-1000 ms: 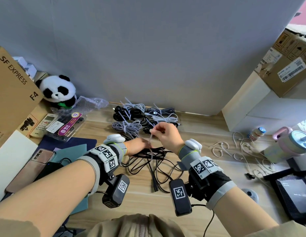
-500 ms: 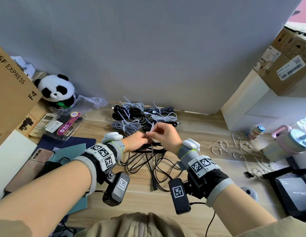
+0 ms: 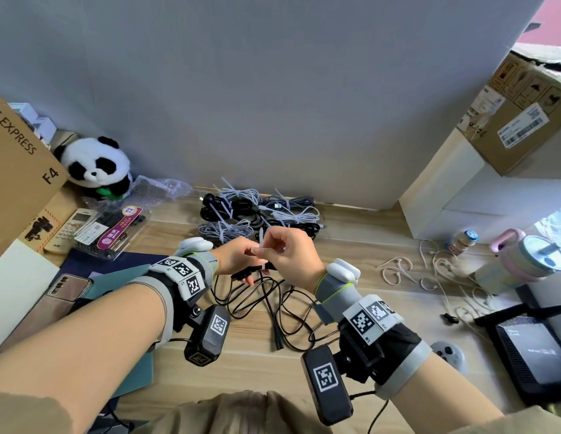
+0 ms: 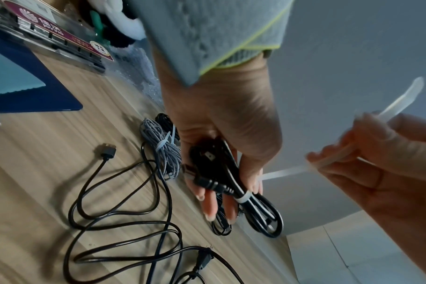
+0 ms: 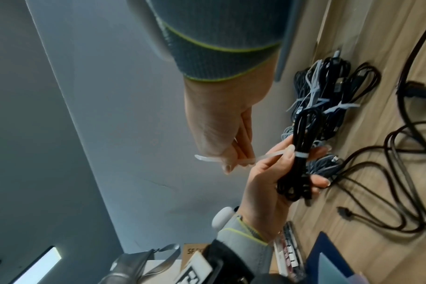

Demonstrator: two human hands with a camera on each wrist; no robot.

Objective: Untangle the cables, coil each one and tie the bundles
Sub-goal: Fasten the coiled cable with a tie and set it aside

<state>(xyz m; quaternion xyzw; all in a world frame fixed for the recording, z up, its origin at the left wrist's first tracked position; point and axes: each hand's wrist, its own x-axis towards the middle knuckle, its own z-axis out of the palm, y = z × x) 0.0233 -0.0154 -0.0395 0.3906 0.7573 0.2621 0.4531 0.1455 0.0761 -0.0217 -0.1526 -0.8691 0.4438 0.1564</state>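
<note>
My left hand (image 3: 241,260) grips a coiled black cable bundle (image 4: 231,184) above the wooden table. A white zip tie (image 4: 242,198) is looped round the bundle's middle. Its long tail (image 5: 268,154) runs to my right hand (image 3: 274,249), which pinches it between thumb and fingers; the tip (image 3: 261,236) sticks up past the fingers. In the right wrist view the bundle (image 5: 302,153) stands upright in the left hand (image 5: 268,178). Loose black cables (image 3: 273,308) lie tangled below my hands. Several tied bundles (image 3: 257,211) are piled by the wall.
A plush panda (image 3: 97,166), a cardboard box (image 3: 19,170), a remote (image 3: 72,227) and a phone (image 3: 53,296) lie left. Right are loose white ties (image 3: 429,270), a small bottle (image 3: 461,242), a pink cup (image 3: 530,255), a black device (image 3: 536,349) and white boxes (image 3: 461,195).
My right hand has come down closer to the left hand along the tie's tail. The left hand has lifted the bundle slightly. The loose cables have not moved.
</note>
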